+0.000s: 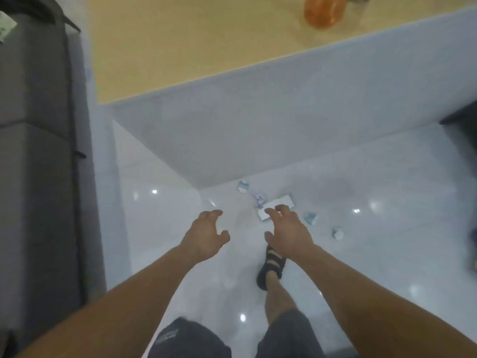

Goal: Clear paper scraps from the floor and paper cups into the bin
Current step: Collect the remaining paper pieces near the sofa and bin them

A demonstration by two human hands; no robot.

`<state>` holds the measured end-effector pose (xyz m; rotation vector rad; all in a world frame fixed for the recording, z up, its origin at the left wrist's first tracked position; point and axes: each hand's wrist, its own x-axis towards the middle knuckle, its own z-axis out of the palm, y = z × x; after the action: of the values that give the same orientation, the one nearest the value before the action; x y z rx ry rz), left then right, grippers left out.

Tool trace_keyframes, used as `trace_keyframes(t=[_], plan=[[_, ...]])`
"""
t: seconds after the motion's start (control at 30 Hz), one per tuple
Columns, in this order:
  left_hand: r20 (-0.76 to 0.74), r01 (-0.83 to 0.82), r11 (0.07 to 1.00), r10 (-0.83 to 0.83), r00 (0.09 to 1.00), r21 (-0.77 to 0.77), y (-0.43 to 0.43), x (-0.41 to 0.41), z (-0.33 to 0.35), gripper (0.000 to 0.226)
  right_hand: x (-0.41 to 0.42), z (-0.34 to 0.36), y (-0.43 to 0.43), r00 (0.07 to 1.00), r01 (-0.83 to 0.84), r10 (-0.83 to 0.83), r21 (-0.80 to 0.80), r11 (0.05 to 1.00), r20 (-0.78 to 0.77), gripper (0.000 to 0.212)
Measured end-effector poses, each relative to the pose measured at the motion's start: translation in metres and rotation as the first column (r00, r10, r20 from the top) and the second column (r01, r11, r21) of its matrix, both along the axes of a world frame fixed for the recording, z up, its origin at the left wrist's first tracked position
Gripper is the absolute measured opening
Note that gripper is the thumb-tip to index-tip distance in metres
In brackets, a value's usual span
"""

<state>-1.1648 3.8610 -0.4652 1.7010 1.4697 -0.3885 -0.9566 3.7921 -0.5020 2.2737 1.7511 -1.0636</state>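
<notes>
Several paper scraps lie on the glossy white floor near the foot of a table: a crumpled bluish scrap (243, 186), a purple-printed scrap (259, 198), a flat white sheet (280, 204), another bluish scrap (309, 218) and a small crumpled piece (338, 233). My left hand (206, 235) is stretched forward with fingers apart and holds nothing. My right hand (287, 232) hangs above the near end of the white sheet, fingers spread, also holding nothing. No bin shows. The view is blurred.
A table with a yellow top (180, 42) and white side panel stands ahead, with an orange bottle (324, 10) on it. A grey sofa (33, 151) runs along the left. A dark object (462, 125) sits at the right edge. My sandalled foot (271, 267) is below my right hand.
</notes>
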Motion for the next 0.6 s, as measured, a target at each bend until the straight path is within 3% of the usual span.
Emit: trace_keyframes(t=[0.17, 0.43, 0.6], plan=[[-0.023, -0.1, 0.994, 0.1, 0.995, -0.033, 0.043, 0.039, -0.114, 0.062, 0.042, -0.119, 0.066, 0.998, -0.066, 0.066, -0.008, 0.998, -0.013, 0.06], [-0.037, -0.057, 0.998, 0.056, 0.998, -0.027, 0.086, 0.065, -0.357, 0.063, 0.048, -0.368, 0.113, 0.984, -0.172, 0.176, -0.113, 0.979, 0.031, 0.063], [0.018, -0.142, 0.99, 0.142, 0.99, -0.01, 0.066, 0.057, -0.482, 0.061, 0.046, -0.487, 0.138, 0.987, -0.14, 0.142, -0.031, 0.99, 0.069, 0.063]])
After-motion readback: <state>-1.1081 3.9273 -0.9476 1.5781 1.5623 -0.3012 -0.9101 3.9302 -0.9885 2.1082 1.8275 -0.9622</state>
